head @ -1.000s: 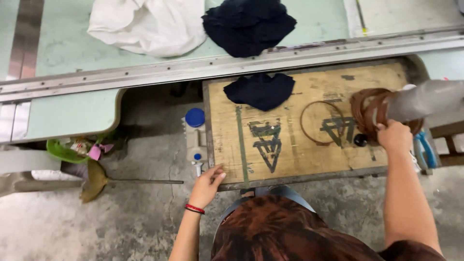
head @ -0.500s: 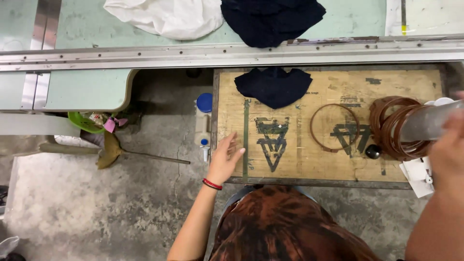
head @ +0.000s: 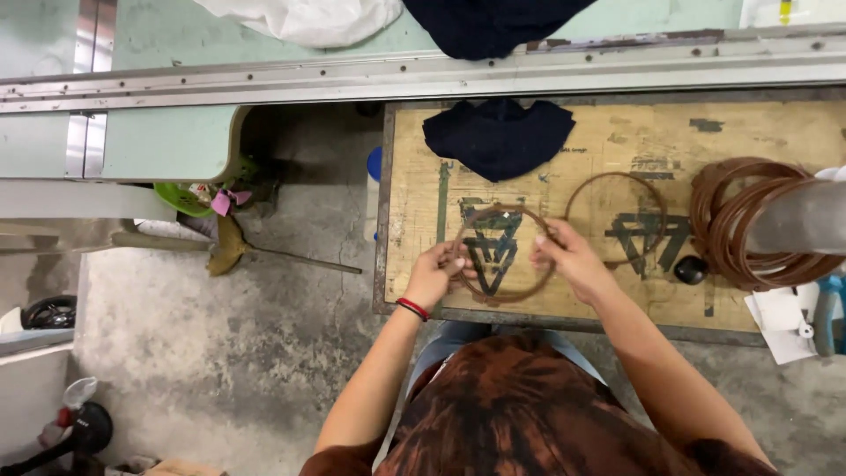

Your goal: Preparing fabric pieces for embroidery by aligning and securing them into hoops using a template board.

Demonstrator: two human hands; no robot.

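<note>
- Both hands have come together since a moment ago: the left hand (head: 432,275) and right hand (head: 568,257) now pinch opposite sides of one thin brown wire hoop (head: 502,254) over the worn wooden counter (head: 608,145); shaping can begin.
- Count: one held hoop, one loose brown ring (head: 615,219), one coil of brown rings (head: 749,225), one dark blue folded cloth (head: 498,134).

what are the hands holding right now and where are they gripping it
Both hands hold one thin brown ring above the wooden board. The left hand grips its left edge and the right hand its right edge, on opposite sides.
</note>
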